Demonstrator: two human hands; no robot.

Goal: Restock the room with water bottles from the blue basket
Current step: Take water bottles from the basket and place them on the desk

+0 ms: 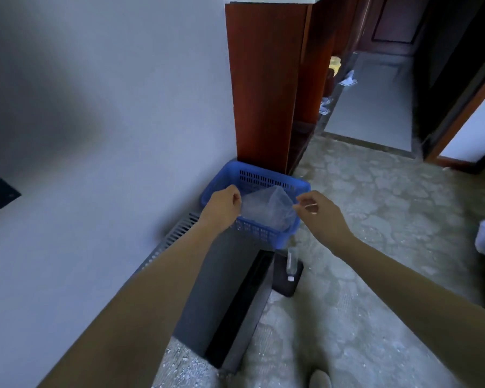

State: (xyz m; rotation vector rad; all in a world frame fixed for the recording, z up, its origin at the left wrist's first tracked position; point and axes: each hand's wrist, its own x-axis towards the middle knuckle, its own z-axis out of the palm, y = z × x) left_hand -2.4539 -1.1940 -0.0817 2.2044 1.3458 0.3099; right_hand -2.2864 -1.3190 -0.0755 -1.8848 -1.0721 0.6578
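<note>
A: Head view. Blue basket (252, 180) is sitting on a dark cabinet (230, 289) against the wall. Left hand (223, 204) and right hand (317, 210) are each pinching an edge of the clear plastic (266, 208) lying in it.

B: Bottles?

A: One water bottle (291, 263) is lying below the basket on a dark floor item, long axis pointing toward the viewer, nearer the right hand. Basket contents unclear.
</note>
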